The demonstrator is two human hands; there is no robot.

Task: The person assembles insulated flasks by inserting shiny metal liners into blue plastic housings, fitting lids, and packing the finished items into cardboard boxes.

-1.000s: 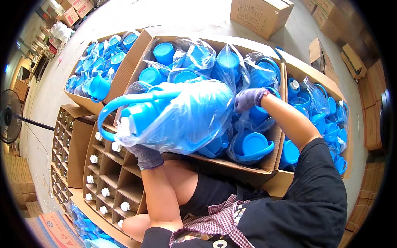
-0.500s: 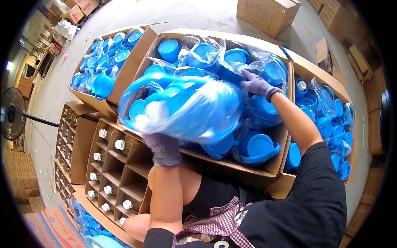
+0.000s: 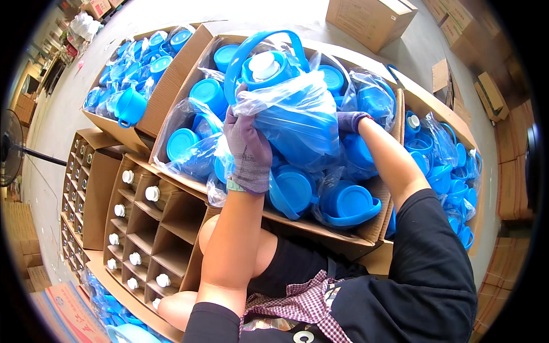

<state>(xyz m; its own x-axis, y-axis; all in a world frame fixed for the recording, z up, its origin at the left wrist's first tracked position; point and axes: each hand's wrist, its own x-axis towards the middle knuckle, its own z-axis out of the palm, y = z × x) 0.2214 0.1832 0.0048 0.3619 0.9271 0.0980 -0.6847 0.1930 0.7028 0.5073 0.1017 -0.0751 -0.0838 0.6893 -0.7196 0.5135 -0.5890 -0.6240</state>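
A blue jug [image 3: 309,126] with a white cap [image 3: 264,66] and a raised loop handle stands mostly upright, slightly tilted, above the large open carton. Clear plastic bag film [image 3: 280,103] is wrapped round its body, and the cap sticks out of it. My left hand [image 3: 249,150], in a purple-grey glove, is closed on the bag and jug at the left side. At the jug's right side is my gloved right hand [image 3: 351,121]; its fingers are hidden behind the bagged jug. Bagged blue lidded jugs [image 3: 353,201] fill the carton [image 3: 366,237] below.
At left, a divided carton [image 3: 157,244] holds white-capped bottles in some cells. Another carton of blue jugs [image 3: 130,106] sits beyond it, and one [image 3: 452,174] at right. A closed box [image 3: 372,23] rests on the floor ahead; a black fan [image 3: 11,150] stands far left.
The bagged jug has turned from lying sideways to nearly upright, its cap now on top. My left hand has risen with it. My right hand has shifted slightly down beside the jug.
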